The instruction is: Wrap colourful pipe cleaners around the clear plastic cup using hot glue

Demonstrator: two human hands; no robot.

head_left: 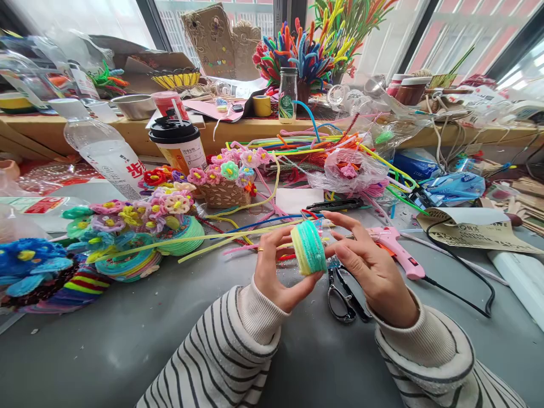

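A small clear plastic cup wrapped in yellow and turquoise pipe cleaner is held on its side above the table. My left hand is closed around its yellow end, thumb below and fingers behind. At the clear end, the thumb and fingers of my right hand grip the uncovered plastic; the fingertips are partly hidden. Long pale yellow pipe cleaners run leftward behind my left hand. Under my right hand lie black-handled scissors, their blades hidden. A pink glue gun lies just right of that hand.
Pipe-cleaner flower baskets line the left side. Behind them stand a plastic bottle and a paper cup with a black lid. A heap of loose pipe cleaners fills the back. The glue gun's black cable loops at the right.
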